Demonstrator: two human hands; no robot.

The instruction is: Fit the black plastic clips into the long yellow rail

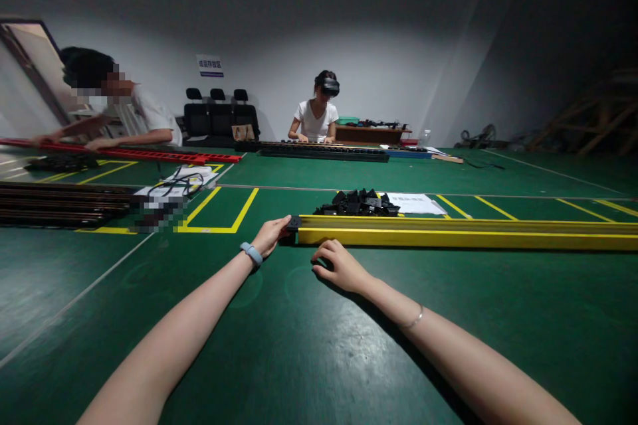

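A long yellow rail (463, 232) lies on the green floor and runs off to the right. A black end cap (294, 222) sits at its left end. My left hand (270, 235) presses against that cap, fingers together around it. My right hand (339, 265) rests on the floor just in front of the rail, fingers curled under; nothing shows inside them. A pile of black plastic parts (361, 202) lies behind the rail beside a white sheet (416, 203).
Dark rails (60, 202) are stacked at the left, with black cables (182, 184) on papers nearby. One person leans over a red rail (124, 153) at far left. Another person (318, 116) sits opposite behind a black rail (323, 149). Black chairs (219, 113) line the wall.
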